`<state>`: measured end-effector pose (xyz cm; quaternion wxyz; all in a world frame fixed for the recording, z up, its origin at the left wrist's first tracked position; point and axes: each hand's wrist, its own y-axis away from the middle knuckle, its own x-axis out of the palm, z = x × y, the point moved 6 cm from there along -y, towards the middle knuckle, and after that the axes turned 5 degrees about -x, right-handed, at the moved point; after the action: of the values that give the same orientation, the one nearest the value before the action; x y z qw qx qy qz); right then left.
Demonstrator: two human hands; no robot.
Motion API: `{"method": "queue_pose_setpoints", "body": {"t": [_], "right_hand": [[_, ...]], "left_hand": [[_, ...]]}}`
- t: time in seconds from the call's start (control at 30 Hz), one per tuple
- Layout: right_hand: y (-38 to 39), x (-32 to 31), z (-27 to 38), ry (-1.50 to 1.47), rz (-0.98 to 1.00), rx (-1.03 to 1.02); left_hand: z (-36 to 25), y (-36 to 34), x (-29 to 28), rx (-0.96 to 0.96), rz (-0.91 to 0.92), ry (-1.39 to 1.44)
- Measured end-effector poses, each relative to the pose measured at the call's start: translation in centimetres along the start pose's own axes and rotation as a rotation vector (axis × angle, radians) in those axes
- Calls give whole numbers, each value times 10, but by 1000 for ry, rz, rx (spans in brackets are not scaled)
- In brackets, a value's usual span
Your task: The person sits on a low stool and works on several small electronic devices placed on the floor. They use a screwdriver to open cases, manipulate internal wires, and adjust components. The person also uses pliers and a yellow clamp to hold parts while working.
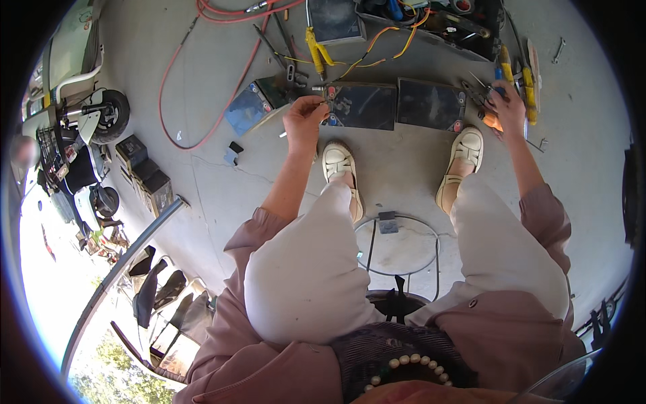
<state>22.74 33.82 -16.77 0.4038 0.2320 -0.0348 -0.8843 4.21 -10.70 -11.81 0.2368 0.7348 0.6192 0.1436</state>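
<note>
Two black block batteries (364, 106) lie end to end on the floor in front of my shoes, the right-hand battery (429, 104) ending near a heap of tools. My left hand (306, 120) is closed in a pinch at the left battery's terminal end, beside its red and blue marks. Whatever is between the fingertips is too small to name. At the tools, the fingers of my right hand (508, 108) curl downward. A thin metal shaft (477, 80) runs to them, but the hand hides what they hold. Pliers (475, 94) and an orange handle (492, 120) lie against that hand.
A blue-topped battery (246, 112) stands left of my left hand. Beyond the batteries are yellow-handled clamps (316, 52), orange wires (369, 48) and a tool-filled black case (464, 44). A red hose (163, 101) loops at left. A glass-topped round stool (397, 252) is between my legs.
</note>
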Motion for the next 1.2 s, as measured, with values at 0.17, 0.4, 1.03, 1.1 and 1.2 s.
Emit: {"method": "queue_pose_setpoints", "body": {"t": [0.17,0.4,1.03,1.1,1.2], "right_hand": [[43,-19,24,-48,68,-95],[74,-33,64,-60,5,-103],[91,-58,134,-19,35,-46],[89,-60,130,-27,27,-48],[85,-65,121,-42,21,-26]], "left_hand": [[13,-15,-8,60,-59,-179],[8,-25,14,175,-48,-338],[-71,1,229,253,932,-755],[-66,-6,247,267,953,-768],[-46,-12,269,232,942,-740]]}}
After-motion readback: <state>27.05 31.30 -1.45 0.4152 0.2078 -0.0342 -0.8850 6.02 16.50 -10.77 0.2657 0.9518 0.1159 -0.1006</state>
